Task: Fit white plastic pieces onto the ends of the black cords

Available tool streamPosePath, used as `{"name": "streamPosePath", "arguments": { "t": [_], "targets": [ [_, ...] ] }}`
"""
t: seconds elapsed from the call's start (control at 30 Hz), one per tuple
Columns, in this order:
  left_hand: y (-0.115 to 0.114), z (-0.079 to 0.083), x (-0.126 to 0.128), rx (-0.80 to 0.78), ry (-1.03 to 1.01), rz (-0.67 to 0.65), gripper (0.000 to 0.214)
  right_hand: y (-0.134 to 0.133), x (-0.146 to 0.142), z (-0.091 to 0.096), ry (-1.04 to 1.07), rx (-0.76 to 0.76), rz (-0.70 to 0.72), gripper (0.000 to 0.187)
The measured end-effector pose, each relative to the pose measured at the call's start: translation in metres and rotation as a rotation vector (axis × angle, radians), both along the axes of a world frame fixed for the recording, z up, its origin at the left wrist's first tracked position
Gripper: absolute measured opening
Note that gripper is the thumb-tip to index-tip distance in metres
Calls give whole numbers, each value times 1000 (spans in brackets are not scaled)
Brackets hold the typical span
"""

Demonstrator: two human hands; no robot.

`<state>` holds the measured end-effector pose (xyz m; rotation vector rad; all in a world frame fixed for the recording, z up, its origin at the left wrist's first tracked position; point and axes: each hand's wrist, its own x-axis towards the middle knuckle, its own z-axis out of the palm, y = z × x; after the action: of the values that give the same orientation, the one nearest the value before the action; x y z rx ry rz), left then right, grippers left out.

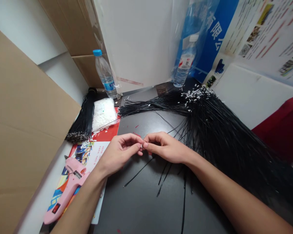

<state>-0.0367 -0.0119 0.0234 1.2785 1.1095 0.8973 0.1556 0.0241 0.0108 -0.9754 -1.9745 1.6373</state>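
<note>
My left hand (122,150) and my right hand (167,147) meet over the dark table, fingertips pinched close together. Between them shows a small whitish piece (141,146), mostly covered by the fingers, and my left thumb and finger close on it. The right thumb and forefinger are also pinched at this spot; what they grip is hidden. A thin black wire (138,174) runs out from under my right hand across the tabletop. More loose wire ends lie beneath my right wrist, coming from a large heap of black wires (224,136) with small white connectors (196,93) at its far end.
A pink glue gun (69,190) rests on printed sheets at left. Behind it are a bag of white pieces (104,113) and a black wire bundle (81,120). Two water bottles, one blue-capped (104,74) and one white-capped (185,61), stand at the back. Cardboard (26,123) borders the left.
</note>
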Motion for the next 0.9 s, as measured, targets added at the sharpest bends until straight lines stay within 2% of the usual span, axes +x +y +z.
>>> {"name": "streamPosePath", "arguments": {
  "t": [0.13,0.33,0.63,0.9],
  "targets": [
    [0,0,0,4,26,-12,16,1,1,1,-3,-8,39,35],
    [0,-1,1,-8,-47,-16,11,1,1,1,-18,31,33,28],
    [-1,-1,1,-34,-65,8,12,-1,0,3,-53,54,-8,29],
    [1,-3,-1,-24,-34,36,14,-4,-2,-5,129,-17,-25,18]
  ]
}}
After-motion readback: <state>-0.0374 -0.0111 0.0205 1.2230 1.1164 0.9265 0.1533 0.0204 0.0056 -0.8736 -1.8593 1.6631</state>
